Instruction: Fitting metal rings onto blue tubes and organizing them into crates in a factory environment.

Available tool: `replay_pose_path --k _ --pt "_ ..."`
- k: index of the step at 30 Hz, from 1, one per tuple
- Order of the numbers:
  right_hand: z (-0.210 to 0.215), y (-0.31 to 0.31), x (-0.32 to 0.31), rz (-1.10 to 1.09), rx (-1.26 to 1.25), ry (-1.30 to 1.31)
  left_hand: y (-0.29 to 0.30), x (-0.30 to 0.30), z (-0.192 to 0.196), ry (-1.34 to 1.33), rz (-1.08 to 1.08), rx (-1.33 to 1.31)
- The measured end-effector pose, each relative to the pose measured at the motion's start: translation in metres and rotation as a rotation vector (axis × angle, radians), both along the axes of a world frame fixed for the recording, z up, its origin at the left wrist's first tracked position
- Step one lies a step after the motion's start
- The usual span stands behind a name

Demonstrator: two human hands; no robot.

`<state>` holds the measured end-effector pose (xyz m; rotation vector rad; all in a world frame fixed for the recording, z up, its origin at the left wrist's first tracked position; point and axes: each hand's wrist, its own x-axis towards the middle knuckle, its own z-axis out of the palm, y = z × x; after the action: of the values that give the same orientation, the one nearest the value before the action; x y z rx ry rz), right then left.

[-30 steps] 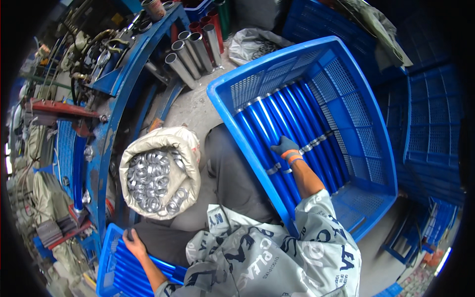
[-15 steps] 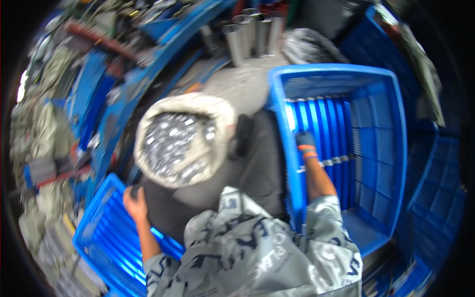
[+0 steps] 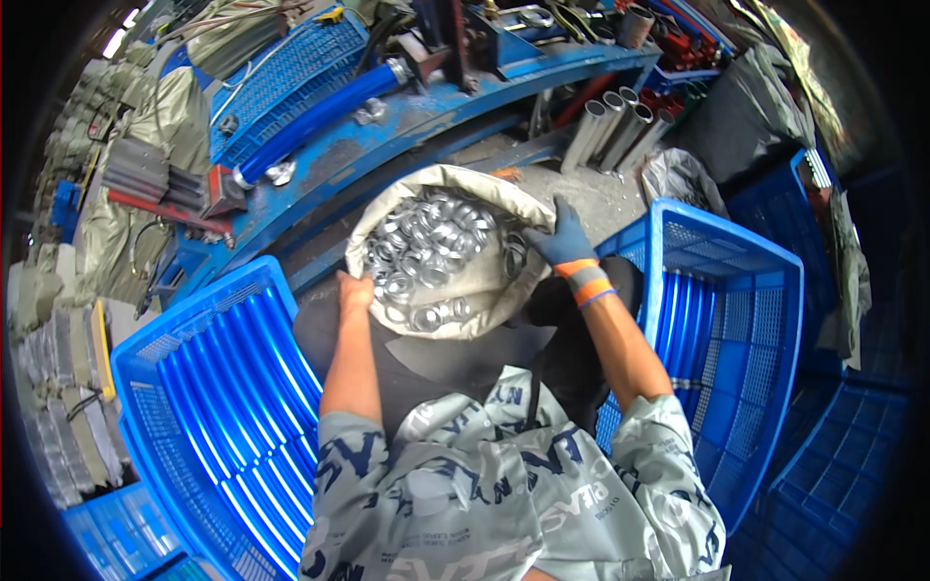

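Observation:
A cream cloth sack point(image 3: 525, 205) with its rim rolled down stands in front of me. Inside it lie many shiny metal ring clamps point(image 3: 426, 242). My left hand point(image 3: 356, 290) is bare and closed on the sack's left rim, its fingertips partly hidden. On the opposite rim, my right hand point(image 3: 567, 242) grips the cloth, wearing a dark blue glove with an orange and grey cuff. To my left, a blue plastic crate point(image 3: 281, 281) holds rows of glossy blue tubes point(image 3: 232, 387). More blue tubes point(image 3: 683, 315) lie in the blue crate point(image 3: 790, 290) at my right.
Beyond the sack runs a blue metal workbench point(image 3: 339, 160) with a long blue tube point(image 3: 320, 126) across fixtures. Upright steel pipes point(image 3: 610, 126) stand on the floor at the back right. A clear plastic bag point(image 3: 683, 179) sits beside them. Stacked blue crates point(image 3: 852, 455) fill the far right.
My right hand has left the right crate and moved onto the sack's right rim. My left hand has gone from the left crate's edge to the sack's left rim. The view has shifted.

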<state>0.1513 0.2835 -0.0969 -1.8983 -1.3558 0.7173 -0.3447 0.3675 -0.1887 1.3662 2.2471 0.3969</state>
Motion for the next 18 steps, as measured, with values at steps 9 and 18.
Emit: replay_pose_path --k 9,18 --pt "-0.137 0.000 0.030 -0.313 -0.186 0.259 0.003 0.024 0.081 -0.206 -0.045 0.226" --pt "-0.137 0.000 0.038 -0.432 -0.106 0.454 0.022 0.052 0.178 -0.622 0.065 0.200"
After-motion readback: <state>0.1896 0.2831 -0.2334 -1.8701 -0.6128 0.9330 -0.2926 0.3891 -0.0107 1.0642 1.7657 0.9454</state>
